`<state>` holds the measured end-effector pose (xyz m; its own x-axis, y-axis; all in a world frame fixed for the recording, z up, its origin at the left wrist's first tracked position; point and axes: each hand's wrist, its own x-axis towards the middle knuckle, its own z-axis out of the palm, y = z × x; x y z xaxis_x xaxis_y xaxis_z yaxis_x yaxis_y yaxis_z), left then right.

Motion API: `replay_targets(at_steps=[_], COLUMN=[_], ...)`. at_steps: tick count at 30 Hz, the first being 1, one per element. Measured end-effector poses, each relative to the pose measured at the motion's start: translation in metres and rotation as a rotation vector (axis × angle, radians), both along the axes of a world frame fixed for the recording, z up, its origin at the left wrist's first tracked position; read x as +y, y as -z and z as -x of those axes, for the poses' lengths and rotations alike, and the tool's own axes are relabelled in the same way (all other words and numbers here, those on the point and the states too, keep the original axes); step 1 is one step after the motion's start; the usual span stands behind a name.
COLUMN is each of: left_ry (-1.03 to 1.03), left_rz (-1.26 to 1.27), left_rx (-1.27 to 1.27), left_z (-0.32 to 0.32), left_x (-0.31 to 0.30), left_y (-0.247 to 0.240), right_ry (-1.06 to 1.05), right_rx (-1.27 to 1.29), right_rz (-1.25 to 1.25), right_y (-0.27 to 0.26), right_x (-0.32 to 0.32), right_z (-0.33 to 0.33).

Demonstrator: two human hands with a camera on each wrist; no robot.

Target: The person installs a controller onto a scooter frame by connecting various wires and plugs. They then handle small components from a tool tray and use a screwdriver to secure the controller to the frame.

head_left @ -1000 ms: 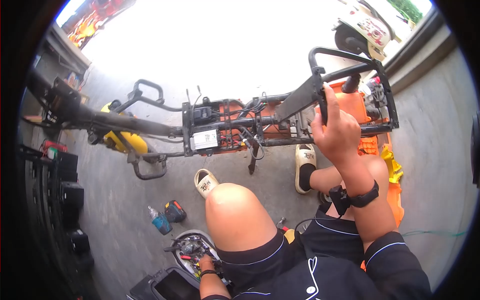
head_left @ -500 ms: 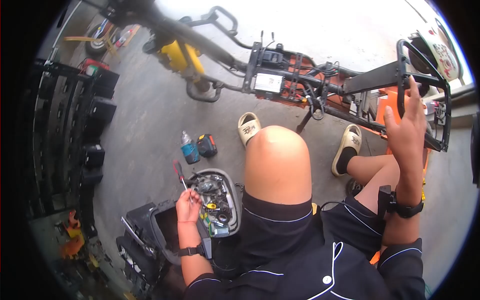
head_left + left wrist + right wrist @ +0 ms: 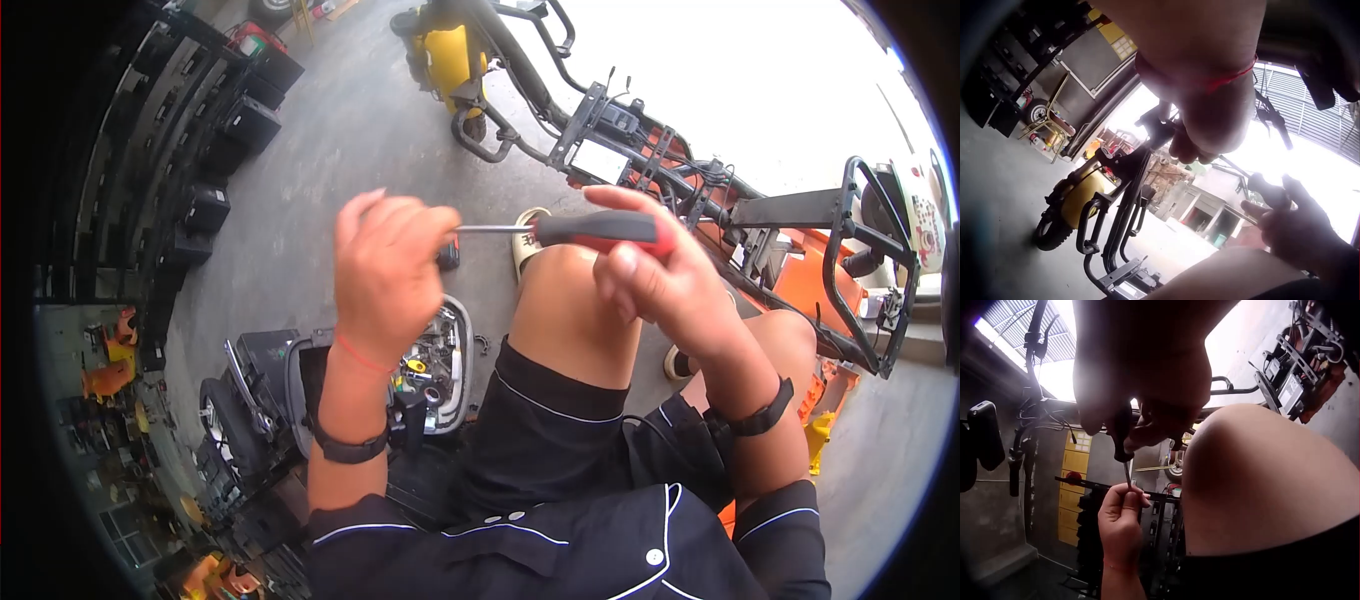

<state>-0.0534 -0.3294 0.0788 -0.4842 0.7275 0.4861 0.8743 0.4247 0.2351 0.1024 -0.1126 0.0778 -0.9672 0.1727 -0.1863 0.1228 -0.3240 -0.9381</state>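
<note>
A screwdriver (image 3: 597, 230) with a black and red handle lies level across the gap between my hands in the head view. My left hand (image 3: 390, 270) pinches the far part of its metal shaft, hiding the tip. At the other end, my right hand (image 3: 695, 305) grips the handle, thumb below and a finger above. The right wrist view shows the left hand (image 3: 1121, 528) with thumb and finger on the shaft, just beyond the dark handle (image 3: 1122, 440). Both hands are raised over my lap, near one bare knee (image 3: 580, 300).
A stripped scooter frame (image 3: 785, 212) with orange panels stretches along the right. A grey tub (image 3: 462, 350) of small tools and parts sits on the floor by my left forearm. Black boxes (image 3: 250, 125) line the left side. A yellow part (image 3: 455, 65) is at the frame's front.
My left hand has risen from the tool tub with the screwdriver. My right hand has left the scooter frame, come inward, and taken the handle. The head view has turned left.
</note>
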Motion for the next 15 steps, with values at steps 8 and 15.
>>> replay_targets(at_steps=[8, 15], left_ry=[-0.015, -0.588], left_rz=[-0.009, -0.127], left_rx=[0.128, -0.918], left_z=[0.006, 0.021], left_x=[-0.008, -0.160], left_y=[0.022, 0.275], right_ry=[0.262, 0.663], right_rx=[-0.001, -0.090], right_rz=[-0.138, -0.188], right_y=[0.009, 0.024], right_x=[0.018, 0.083], right_z=[-0.009, -0.045])
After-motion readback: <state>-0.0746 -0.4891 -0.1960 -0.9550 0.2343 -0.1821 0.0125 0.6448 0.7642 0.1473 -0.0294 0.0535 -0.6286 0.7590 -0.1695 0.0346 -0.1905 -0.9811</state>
